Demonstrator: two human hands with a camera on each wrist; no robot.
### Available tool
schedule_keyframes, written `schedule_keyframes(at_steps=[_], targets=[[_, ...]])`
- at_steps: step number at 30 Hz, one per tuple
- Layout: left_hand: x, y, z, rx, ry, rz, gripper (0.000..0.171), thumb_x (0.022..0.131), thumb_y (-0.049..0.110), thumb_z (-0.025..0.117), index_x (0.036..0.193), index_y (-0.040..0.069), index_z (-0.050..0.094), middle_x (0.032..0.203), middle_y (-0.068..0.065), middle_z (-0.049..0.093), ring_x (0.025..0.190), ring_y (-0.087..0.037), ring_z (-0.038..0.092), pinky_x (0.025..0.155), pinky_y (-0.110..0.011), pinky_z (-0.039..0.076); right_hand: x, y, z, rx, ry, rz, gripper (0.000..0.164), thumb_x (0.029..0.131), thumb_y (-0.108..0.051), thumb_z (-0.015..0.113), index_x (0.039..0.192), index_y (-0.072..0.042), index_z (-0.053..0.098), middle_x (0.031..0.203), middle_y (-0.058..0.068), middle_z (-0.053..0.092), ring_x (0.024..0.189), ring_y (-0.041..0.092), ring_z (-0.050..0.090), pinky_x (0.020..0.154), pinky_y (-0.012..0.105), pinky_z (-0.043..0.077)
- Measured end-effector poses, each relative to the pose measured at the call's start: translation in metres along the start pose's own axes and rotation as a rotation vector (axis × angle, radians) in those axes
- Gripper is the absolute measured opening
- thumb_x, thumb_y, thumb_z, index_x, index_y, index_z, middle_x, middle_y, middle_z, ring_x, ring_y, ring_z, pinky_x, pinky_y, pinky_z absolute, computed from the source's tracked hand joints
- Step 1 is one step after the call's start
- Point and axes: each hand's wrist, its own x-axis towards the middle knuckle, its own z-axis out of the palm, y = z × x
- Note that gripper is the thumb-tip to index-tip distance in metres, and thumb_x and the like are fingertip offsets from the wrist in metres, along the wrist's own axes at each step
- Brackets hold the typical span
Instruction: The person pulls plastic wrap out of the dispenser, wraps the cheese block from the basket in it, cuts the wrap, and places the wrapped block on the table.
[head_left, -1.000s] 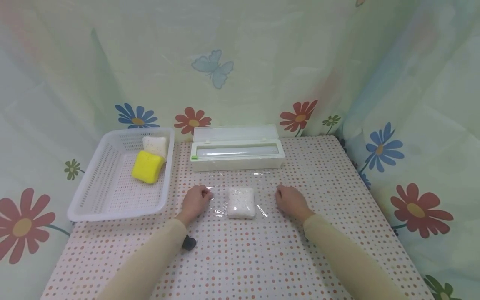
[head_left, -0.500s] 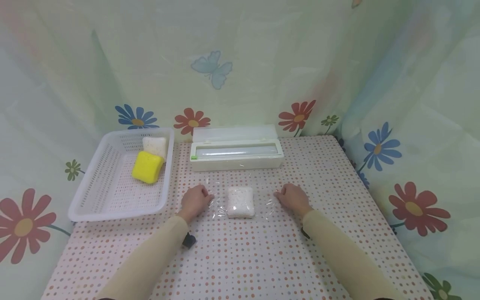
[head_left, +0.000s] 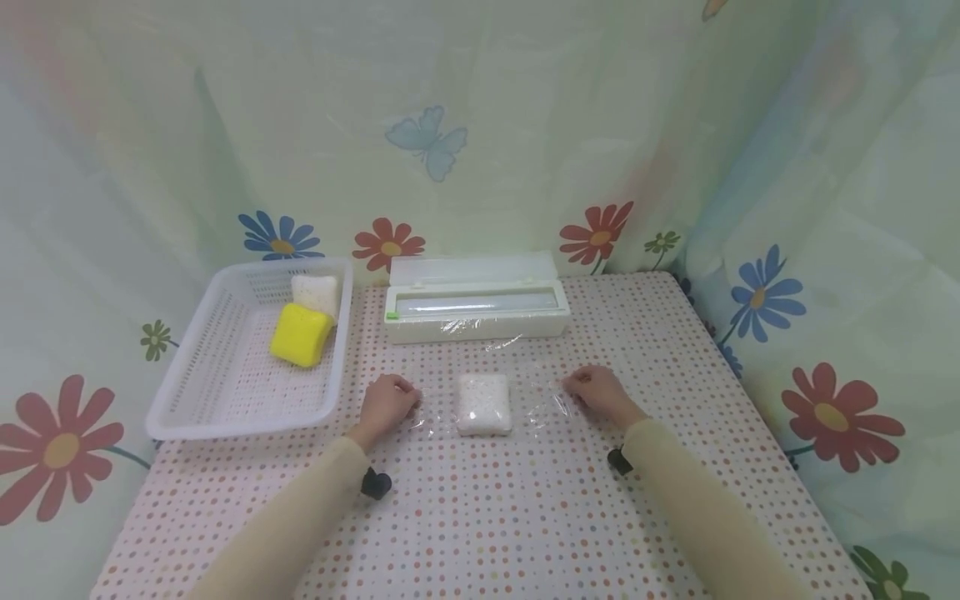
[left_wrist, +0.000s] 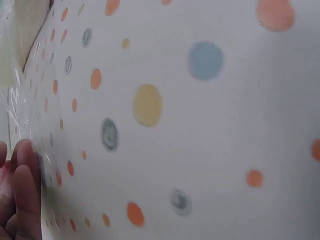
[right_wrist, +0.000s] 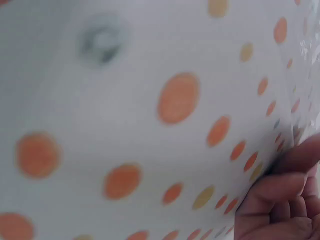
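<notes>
A white speckled square block (head_left: pixel 483 404), soft-looking and rounded at its corners, lies mid-table. A clear sheet of cling film (head_left: pixel 536 408) spreads around it, its creases catching the light; whether it passes over or under the block is hard to tell. To the left, my left hand (head_left: pixel 387 408) pinches the film's edge between thumb and fingers. My right hand (head_left: pixel 600 393) pinches the opposite edge. In the left wrist view, shiny cling film (left_wrist: pixel 22 107) meets the fingertips (left_wrist: pixel 27 185). The right wrist view has curled fingers (right_wrist: pixel 280 190) low at its right edge.
Behind the block stands a white cling film dispenser (head_left: pixel 476 327), its lid (head_left: pixel 472 268) raised. A white plastic basket (head_left: pixel 183 358) at left holds a yellow block (head_left: pixel 302 335) and another white block (head_left: pixel 315 294). A flowered curtain (head_left: pixel 510 150) surrounds the dotted table (head_left: pixel 480 517).
My right hand has shifted outward to the right and the left hand slightly left, widening the space between them. The film's creases have shifted, with glints now near the dispenser's front. The block has stayed put.
</notes>
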Motion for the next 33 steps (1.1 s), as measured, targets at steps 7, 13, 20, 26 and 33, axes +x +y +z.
schedule_keyframes(at_steps=[7, 13, 20, 26, 33], targets=[[-0.005, -0.004, -0.01, -0.043, 0.019, 0.058, 0.018, 0.097, 0.028, 0.068, 0.107, 0.013, 0.067, 0.091, -0.003, 0.074, 0.078, -0.014, 0.068, 0.065, -0.024, 0.052, -0.018, -0.012, -0.001, -0.067, 0.047, -0.237, 0.025, 0.106, -0.022, 0.054, 0.119, -0.002, 0.063, 0.1, 0.01, 0.069, 0.09, 0.021, 0.064, 0.08, 0.035, 0.056], [-0.015, 0.005, -0.001, 0.089, -0.081, 0.438, 0.024, 0.087, 0.025, 0.081, 0.104, 0.013, 0.069, 0.102, -0.002, 0.07, 0.094, -0.017, 0.064, 0.083, -0.035, 0.058, -0.037, -0.033, 0.018, -0.243, 0.01, -0.575, 0.019, 0.097, -0.022, 0.069, 0.11, -0.009, 0.065, 0.103, 0.004, 0.069, 0.094, 0.018, 0.064, 0.083, 0.037, 0.058], [-0.017, 0.013, 0.023, 0.376, -0.221, 0.678, 0.056, 0.074, 0.029, 0.09, 0.121, 0.015, 0.062, 0.131, -0.003, 0.061, 0.126, -0.024, 0.057, 0.11, -0.042, 0.05, -0.039, -0.045, 0.044, -0.478, -0.112, -0.647, 0.054, 0.078, -0.046, 0.086, 0.116, -0.016, 0.06, 0.111, -0.003, 0.064, 0.103, 0.013, 0.061, 0.095, 0.036, 0.056], [-0.019, 0.017, 0.03, 0.428, -0.236, 0.645, 0.043, 0.083, 0.02, 0.083, 0.121, 0.017, 0.063, 0.125, 0.001, 0.065, 0.115, -0.017, 0.063, 0.102, -0.036, 0.054, -0.037, -0.05, 0.055, -0.56, -0.126, -0.668, 0.053, 0.081, -0.044, 0.083, 0.117, -0.015, 0.058, 0.106, -0.003, 0.063, 0.097, 0.012, 0.06, 0.091, 0.034, 0.056], [-0.017, 0.017, 0.028, 0.387, -0.243, 0.634, 0.033, 0.091, 0.02, 0.076, 0.122, 0.019, 0.064, 0.123, 0.003, 0.067, 0.115, -0.015, 0.064, 0.103, -0.035, 0.054, -0.035, -0.056, 0.051, -0.57, -0.155, -0.673, 0.043, 0.084, -0.04, 0.082, 0.113, -0.018, 0.059, 0.101, -0.007, 0.061, 0.094, 0.009, 0.058, 0.089, 0.031, 0.055]])
